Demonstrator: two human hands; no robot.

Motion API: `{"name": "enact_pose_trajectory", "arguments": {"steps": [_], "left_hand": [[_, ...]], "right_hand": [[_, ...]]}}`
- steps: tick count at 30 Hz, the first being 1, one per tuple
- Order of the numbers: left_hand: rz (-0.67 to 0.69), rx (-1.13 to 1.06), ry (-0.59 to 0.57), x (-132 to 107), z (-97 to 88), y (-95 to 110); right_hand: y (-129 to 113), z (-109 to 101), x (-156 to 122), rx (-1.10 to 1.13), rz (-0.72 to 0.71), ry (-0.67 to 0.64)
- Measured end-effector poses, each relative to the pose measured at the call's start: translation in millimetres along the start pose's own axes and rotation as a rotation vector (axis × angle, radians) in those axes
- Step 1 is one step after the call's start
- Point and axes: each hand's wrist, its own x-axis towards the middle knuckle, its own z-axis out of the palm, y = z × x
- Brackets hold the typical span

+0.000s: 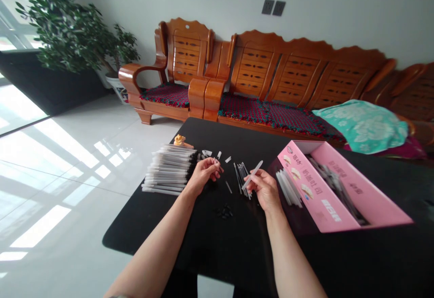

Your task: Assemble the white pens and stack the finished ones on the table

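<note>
My right hand (265, 188) holds a translucent white tube, which looks like a pen barrel (254, 171), slanting up between thumb and fingers. Thin grey rods like pen refills (241, 176) lie in a loose bunch beside it, and a single rod (228, 186) lies between the hands. My left hand (206, 172) is closed in a pinch; what is in its fingertips is too small to make out. Left of it sits a large stack of white barrels with black ends (169, 169). Several small black pieces (224, 211) lie nearer me, and small white pieces (228, 159) lie farther off.
A pink box (317, 194) with dark and grey contents stands on the black table (217, 253) at right. More white barrels (289, 188) lie against its left side. A small yellow figure (179, 140) is behind the stack. A wooden sofa (257, 67) stands beyond the table.
</note>
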Motion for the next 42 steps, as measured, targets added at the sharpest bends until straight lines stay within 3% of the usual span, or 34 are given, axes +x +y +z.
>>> {"name": "enact_pose_trajectory", "arguments": {"steps": [6,10,23,33,39,42], "left_hand": [[0.008,0.088,-0.27,-6.5,6.9,0.4],[-0.017,0.161,-0.385,-8.4,10.7,-2.6],[-0.053,0.203,-0.466,-7.8,11.9,-8.0],[-0.075,0.096,-0.324,-7.3,20.5,-10.7],[-0.036,-0.045,-0.106,-3.1,17.2,-8.5],[-0.011,-0.052,-0.016,-0.4,14.9,-9.0]], "right_hand": [[-3.7,-3.4,1.4,0.13,-0.014,0.006],[-3.1,-6.9,3.7,0.178,-0.032,0.006],[-6.5,-0.2,-1.0,0.135,0.021,-0.035],[0.5,4.8,-3.9,0.131,0.165,-0.171],[-0.9,-20.4,7.5,0.317,0.04,0.098],[-3.9,-30.7,11.7,0.443,-0.061,0.157]]}}
